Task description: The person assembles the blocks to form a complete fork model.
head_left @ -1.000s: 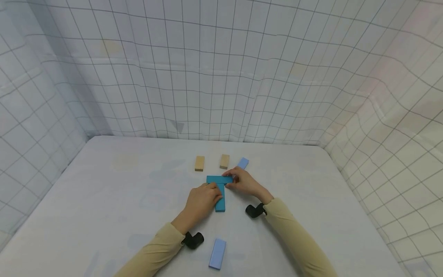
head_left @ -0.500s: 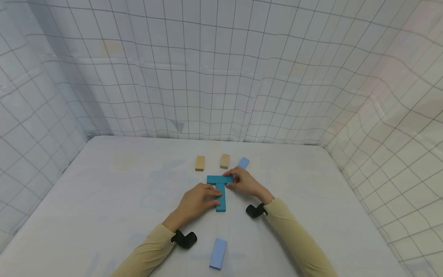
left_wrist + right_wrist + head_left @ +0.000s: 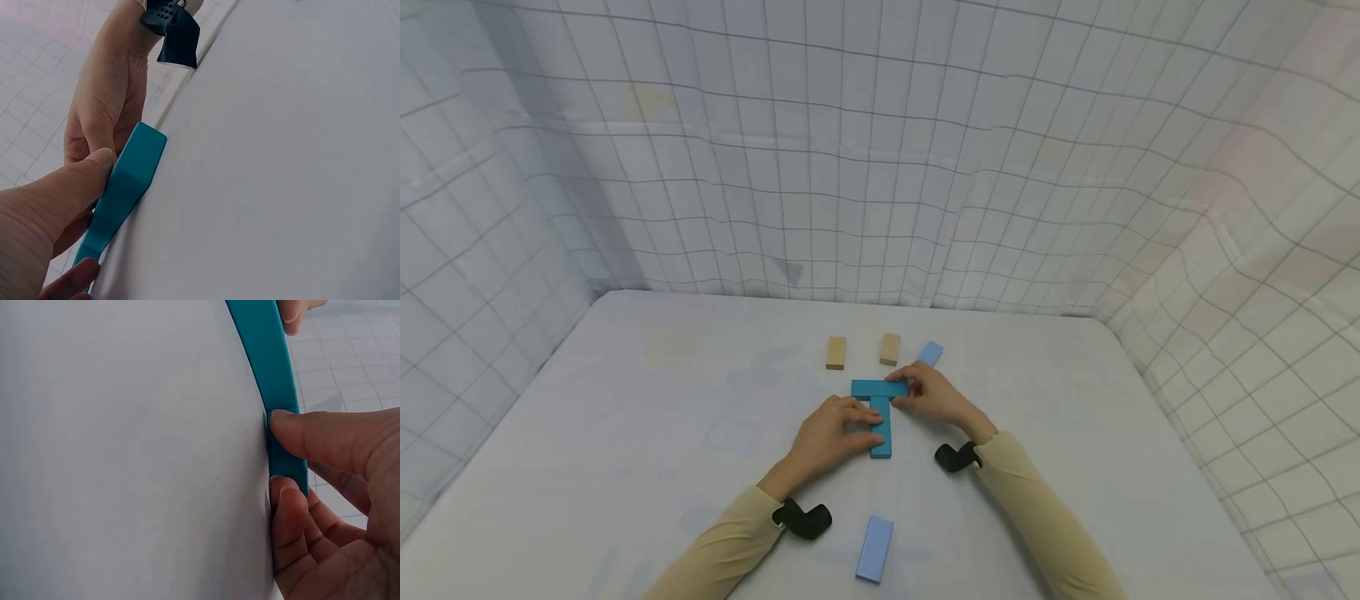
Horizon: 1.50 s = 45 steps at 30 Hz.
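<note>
While the right hand [image 3: 927,394] pinches the crossways teal block [image 3: 872,389], the left hand [image 3: 827,437], thumb and finger apart, touches the lengthways block [image 3: 884,428], far from the surface's edges [image 3: 478,450].

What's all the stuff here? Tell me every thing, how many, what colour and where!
Teal rectangular blocks: 2, teal, mid-table, forming a T
Light blue rectangular blocks: 2, light blue, one nearest the person, one far back
Tan rectangular blocks: 2, tan, behind the T
White table: 1, white, under the blocks
Grid-patterned sheeting: count unclear, whitish with dark lines, around the table
Curved black devices: 2, black, one per wrist
Long tan sleeves: 2, tan, on the forearms
Left hand: 1, bare, touching the T's stem
Right hand: 1, bare, gripping the bar's right end
</note>
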### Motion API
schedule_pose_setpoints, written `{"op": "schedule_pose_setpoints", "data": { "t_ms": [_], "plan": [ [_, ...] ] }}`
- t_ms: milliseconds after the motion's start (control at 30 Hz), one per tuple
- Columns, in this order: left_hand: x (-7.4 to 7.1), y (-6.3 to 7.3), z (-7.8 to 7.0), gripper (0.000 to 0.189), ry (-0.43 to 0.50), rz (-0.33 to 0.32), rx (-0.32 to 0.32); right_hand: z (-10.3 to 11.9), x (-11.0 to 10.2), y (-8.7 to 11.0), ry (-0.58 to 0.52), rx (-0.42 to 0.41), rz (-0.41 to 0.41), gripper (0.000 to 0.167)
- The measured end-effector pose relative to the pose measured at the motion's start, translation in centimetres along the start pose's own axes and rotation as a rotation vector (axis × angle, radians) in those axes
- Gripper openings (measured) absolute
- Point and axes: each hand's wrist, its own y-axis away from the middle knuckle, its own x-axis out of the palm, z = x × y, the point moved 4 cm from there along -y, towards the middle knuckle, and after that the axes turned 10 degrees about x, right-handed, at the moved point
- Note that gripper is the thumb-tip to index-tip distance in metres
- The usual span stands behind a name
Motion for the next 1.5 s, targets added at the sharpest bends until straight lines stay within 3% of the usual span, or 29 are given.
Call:
{"op": "schedule_pose_setpoints", "data": {
  "t_ms": [400,733,1100,1367,1500],
  "plan": [
    [0.2,0.1,-0.1,0.03,0.017,-0.015,-0.015,-0.5,0.1,0.3,-0.029,0.006,0.014,0.039],
    [0.1,0.0,0.0,0.028,0.05,-0.021,-0.042,-0.4,-0.6,0.9,-0.032,0.016,-0.027,0.039],
    [0.3,0.3,0.1,0.028,0.057,-0.028,-0.024,-0.2,-1.2,3.8,-0.022,0.007,-0.066,0.043],
    [0.3,0.2,0.0,0.028,0.054,-0.04,-0.027,0.8,-0.8,6.1,-0.054,-0.091,-0.015,0.014],
    [0.2,0.2,-0.2,0.028,0.047,-0.048,-0.025,1.9,-0.4,7.2,-0.071,-0.144,0.039,0.007]
  ]
}}
